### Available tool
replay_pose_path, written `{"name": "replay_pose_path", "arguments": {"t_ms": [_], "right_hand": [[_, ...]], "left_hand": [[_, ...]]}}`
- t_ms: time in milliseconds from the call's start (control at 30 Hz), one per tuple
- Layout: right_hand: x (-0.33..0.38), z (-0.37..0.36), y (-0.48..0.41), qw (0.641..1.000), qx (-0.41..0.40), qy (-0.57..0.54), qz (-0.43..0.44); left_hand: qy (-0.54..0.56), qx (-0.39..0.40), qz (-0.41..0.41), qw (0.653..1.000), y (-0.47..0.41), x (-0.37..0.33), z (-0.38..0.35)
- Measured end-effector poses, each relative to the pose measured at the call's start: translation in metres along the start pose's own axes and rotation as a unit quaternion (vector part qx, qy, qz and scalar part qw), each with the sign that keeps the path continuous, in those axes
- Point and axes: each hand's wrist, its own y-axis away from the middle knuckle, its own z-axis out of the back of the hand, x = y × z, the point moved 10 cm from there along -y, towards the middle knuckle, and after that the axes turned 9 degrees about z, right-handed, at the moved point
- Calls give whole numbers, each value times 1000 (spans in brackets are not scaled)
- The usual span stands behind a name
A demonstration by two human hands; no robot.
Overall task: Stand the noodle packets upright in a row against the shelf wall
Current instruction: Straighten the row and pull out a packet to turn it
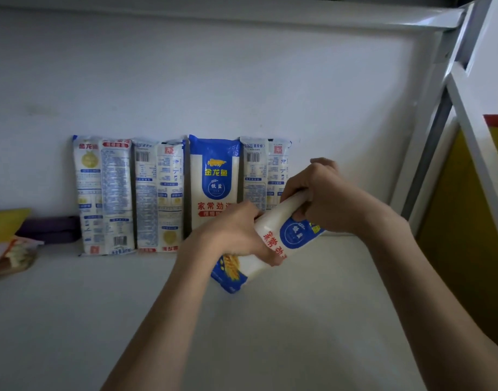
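Several white-and-blue noodle packets (pixel 160 193) stand upright side by side against the white shelf wall (pixel 214 80). One of them shows its blue front label (pixel 214 176); the others show their printed backs. I hold another noodle packet (pixel 281 238) tilted, its lower blue end near the shelf floor and its upper end pointing right toward the wall. My left hand (pixel 236 232) grips its lower part. My right hand (pixel 324 193) grips its upper end, in front of the rightmost standing packet (pixel 259 170).
The white shelf floor (pixel 101 320) stretches toward me. At the left lie a yellow packet (pixel 5 221), a purple item (pixel 50 227) and a snack bag (pixel 16 255). A white metal frame post (pixel 450 108) and a yellow panel (pixel 462 249) bound the right side.
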Motion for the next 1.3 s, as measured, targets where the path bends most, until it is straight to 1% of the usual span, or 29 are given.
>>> {"name": "replay_pose_path", "arguments": {"t_ms": [33,100,167,233,333,367,400,433,467,500,533,567,600,667,733,800,867,933,1000,1067,1133,1233,1300], "right_hand": [[3,1,0,1000,0,2,-2],[9,9,-1,1000,-21,11,-2],[16,25,-1,998,-67,3,-8],[16,45,3,991,-124,-37,-27],[-5,71,15,962,-245,-97,-68],[-18,71,18,953,-267,-110,-94],[-33,66,20,946,-268,-125,-130],[-49,54,20,941,-247,-158,-167],[-62,38,20,931,-211,-221,-199],[-68,19,19,914,-168,-304,-211],[-68,3,18,894,-126,-379,-202],[-66,-9,16,881,-93,-426,-183],[-63,-17,14,873,-69,-455,-162],[-56,-23,9,857,-55,-498,-121],[-52,-21,8,848,-63,-516,-102],[-57,-16,10,848,-95,-510,-109],[-67,-10,13,846,-139,-501,-122],[-76,-8,17,842,-160,-497,-136],[-83,-8,21,842,-159,-493,-151],[-88,-10,23,839,-140,-504,-152],[-89,-15,25,837,-96,-519,-142],[-92,-31,36,856,4,-497,-145],[-101,-44,47,863,44,-472,-174]], "left_hand": [[-5,-16,0,1000,-2,2,1],[30,-29,-2,999,-5,9,4],[94,-44,5,995,-6,20,9],[154,-58,11,986,-9,30,11],[248,-79,17,966,-12,43,12],[283,-83,20,955,-13,47,12],[320,-86,23,943,-14,49,11],[354,-87,26,931,-14,51,8],[383,-85,26,920,-16,51,5],[405,-79,22,910,-17,49,-1],[425,-71,19,902,-19,47,-7],[440,-64,16,896,-20,45,-13],[448,-58,14,892,-22,43,-20],[443,-49,10,895,-24,37,-30],[425,-42,9,904,-27,33,-36],[390,-23,4,921,-30,30,-37],[323,12,3,946,-30,29,-37],[236,42,4,971,-30,31,-41],[212,45,6,976,-31,32,-46],[238,18,4,971,-31,31,-48],[256,-20,-5,966,-32,28,-50],[282,-66,-22,957,-32,18,-59],[290,-88,-31,952,-31,10,-67]]}}
